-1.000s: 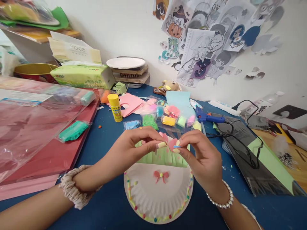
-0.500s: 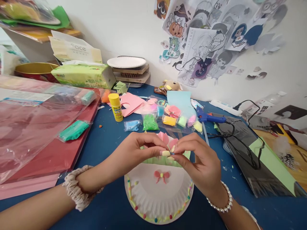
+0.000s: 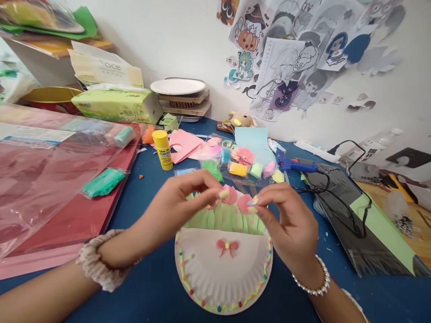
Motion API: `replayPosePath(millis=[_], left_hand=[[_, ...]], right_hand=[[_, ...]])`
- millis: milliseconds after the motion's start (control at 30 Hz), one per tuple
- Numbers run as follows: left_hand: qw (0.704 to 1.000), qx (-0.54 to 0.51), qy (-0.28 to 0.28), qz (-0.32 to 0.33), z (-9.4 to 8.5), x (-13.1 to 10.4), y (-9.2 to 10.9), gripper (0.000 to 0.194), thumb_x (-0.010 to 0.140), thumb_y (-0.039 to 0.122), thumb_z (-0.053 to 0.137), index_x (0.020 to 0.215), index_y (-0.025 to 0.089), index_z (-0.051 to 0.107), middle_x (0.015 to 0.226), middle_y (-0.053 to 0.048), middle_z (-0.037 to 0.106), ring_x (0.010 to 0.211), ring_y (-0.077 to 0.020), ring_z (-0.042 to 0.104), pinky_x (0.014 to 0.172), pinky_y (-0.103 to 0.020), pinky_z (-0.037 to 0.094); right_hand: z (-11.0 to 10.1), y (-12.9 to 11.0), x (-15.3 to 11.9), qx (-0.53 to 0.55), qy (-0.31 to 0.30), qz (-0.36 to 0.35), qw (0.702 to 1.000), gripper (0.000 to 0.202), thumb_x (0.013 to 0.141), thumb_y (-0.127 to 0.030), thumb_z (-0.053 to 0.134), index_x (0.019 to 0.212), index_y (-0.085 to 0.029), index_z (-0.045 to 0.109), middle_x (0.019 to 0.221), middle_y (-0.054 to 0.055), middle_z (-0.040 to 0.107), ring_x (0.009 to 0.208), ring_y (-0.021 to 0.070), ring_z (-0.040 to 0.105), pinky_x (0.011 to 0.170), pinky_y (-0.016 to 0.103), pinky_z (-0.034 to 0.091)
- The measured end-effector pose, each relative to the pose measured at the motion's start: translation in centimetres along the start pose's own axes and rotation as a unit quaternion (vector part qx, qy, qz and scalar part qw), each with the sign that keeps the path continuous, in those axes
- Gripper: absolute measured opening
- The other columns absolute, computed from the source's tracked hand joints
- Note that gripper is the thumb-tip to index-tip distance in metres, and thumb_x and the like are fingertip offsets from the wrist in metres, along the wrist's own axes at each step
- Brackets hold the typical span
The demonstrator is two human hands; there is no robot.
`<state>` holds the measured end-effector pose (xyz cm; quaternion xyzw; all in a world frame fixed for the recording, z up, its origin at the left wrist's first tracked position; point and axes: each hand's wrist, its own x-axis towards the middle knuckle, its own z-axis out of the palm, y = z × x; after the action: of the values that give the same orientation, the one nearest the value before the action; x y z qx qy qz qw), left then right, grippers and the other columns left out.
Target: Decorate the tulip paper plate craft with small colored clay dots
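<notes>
My left hand hovers over the upper left of a paper plate craft, thumb and forefinger pinched; whatever lies between them is too small to make out. To its right, my right hand pinches a tiny bit of blue clay between thumb and finger. Below both hands lies the paper plate, its rim dotted with coloured clay balls along a yellow-green line. A pink clay bow with a yellow centre sits on it. Green paper grass and pink paper flowers rise along its top, partly behind my fingers.
Several bagged clays, one orange-yellow, lie behind the plate. A yellow glue stick stands left of them, a blue glue gun right. Red sheets with a teal clay pack lie left; dark sheets lie right under a cable.
My hands, which were touching over the plate's top, have moved apart. The left went up and left, the right slightly right with the blue bit, uncovering the green paper grass.
</notes>
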<state>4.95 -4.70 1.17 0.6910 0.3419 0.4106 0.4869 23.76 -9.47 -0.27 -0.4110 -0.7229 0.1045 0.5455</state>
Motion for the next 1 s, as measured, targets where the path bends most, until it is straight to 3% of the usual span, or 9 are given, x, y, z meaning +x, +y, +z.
replayPosePath(millis=[133,233,400,500,600,700,800,900,1000], left_hand=[[0.990,-0.073,0.115,-0.040,-1.6,1.0,0.0,0.013,0.071,0.032,0.065,0.063,0.022,0.066,0.063,0.002,0.060,0.063,-0.0116,0.054,0.058,-0.021,0.044],[0.977,-0.133,0.148,-0.081,-2.3,1.5,0.0,0.009,0.065,0.032,0.071,0.065,0.023,0.069,0.068,0.002,0.062,0.064,-0.0120,0.056,0.060,-0.021,0.047],[0.965,-0.186,0.141,-0.119,-2.4,1.9,0.0,0.006,0.062,0.026,0.074,0.065,0.022,0.070,0.073,0.002,0.066,0.071,-0.0104,0.060,0.065,-0.016,0.049],[0.958,-0.215,0.135,-0.133,-2.4,2.0,-0.1,0.011,0.060,0.020,0.075,0.069,0.023,0.070,0.076,0.004,0.067,0.075,-0.0091,0.061,0.068,-0.014,0.049],[0.954,-0.229,0.134,-0.136,-2.6,2.1,0.0,0.013,0.059,0.018,0.076,0.070,0.022,0.070,0.073,0.005,0.067,0.071,-0.0075,0.060,0.066,-0.012,0.049],[0.952,-0.238,0.134,-0.138,-2.8,2.1,0.1,0.013,0.061,0.018,0.075,0.070,0.021,0.067,0.066,0.006,0.062,0.062,-0.0049,0.058,0.059,-0.011,0.048],[0.949,-0.244,0.131,-0.150,-3.0,2.0,0.1,0.014,0.062,0.017,0.075,0.071,0.020,0.065,0.063,0.007,0.059,0.059,-0.0045,0.057,0.057,-0.011,0.048],[0.948,-0.250,0.115,-0.160,-3.2,2.0,0.0,0.010,0.066,0.021,0.072,0.069,0.018,0.064,0.065,0.005,0.061,0.063,-0.0060,0.059,0.059,-0.013,0.048],[0.947,-0.265,0.097,-0.152,-3.4,1.9,-0.2,0.011,0.072,0.025,0.067,0.067,0.016,0.063,0.065,0.004,0.060,0.060,-0.0045,0.056,0.058,-0.011,0.046]], right_hand=[[-0.4,0.4,-0.2,0.040,0.063,0.081,0.994,0.016,0.077,-0.006,0.056,0.083,-0.021,0.057,0.085,0.001,0.060,0.083,0.0126,0.059,0.068,0.023,0.051],[-0.4,0.5,-0.2,0.046,0.062,0.132,0.988,0.013,0.076,-0.009,0.059,0.081,-0.021,0.058,0.086,0.001,0.064,0.081,0.0125,0.062,0.066,0.021,0.053],[-0.4,0.5,-0.1,0.037,0.052,0.187,0.980,0.013,0.076,-0.016,0.061,0.086,-0.024,0.059,0.082,-0.001,0.064,0.076,0.0113,0.062,0.060,0.019,0.053],[-0.6,0.6,0.1,-0.007,0.023,0.172,0.985,0.019,0.079,-0.017,0.057,0.095,-0.027,0.062,0.081,-0.002,0.063,0.071,0.0093,0.059,0.057,0.018,0.051],[-0.7,0.7,0.2,-0.021,0.002,0.154,0.988,0.011,0.079,-0.019,0.057,0.083,-0.026,0.066,0.077,-0.002,0.061,0.064,0.0079,0.057,0.054,0.018,0.049],[-0.4,1.0,0.4,0.006,0.006,0.183,0.983,0.003,0.075,-0.024,0.063,0.073,-0.023,0.063,0.069,-0.002,0.060,0.059,0.0088,0.057,0.050,0.019,0.048],[0.1,1.3,1.3,0.030,-0.006,0.216,0.976,0.010,0.070,-0.027,0.067,0.070,-0.020,0.060,0.066,-0.002,0.063,0.058,0.0114,0.059,0.051,0.022,0.049],[1.1,1.4,2.9,0.038,-0.058,0.196,0.978,0.002,0.074,-0.022,0.063,0.074,-0.020,0.064,0.069,-0.001,0.066,0.060,0.0123,0.062,0.056,0.024,0.050],[2.6,1.4,4.8,0.009,-0.159,0.150,0.976,0.016,0.082,-0.017,0.053,0.085,-0.020,0.068,0.070,0.000,0.066,0.059,0.0103,0.061,0.058,0.025,0.049]])
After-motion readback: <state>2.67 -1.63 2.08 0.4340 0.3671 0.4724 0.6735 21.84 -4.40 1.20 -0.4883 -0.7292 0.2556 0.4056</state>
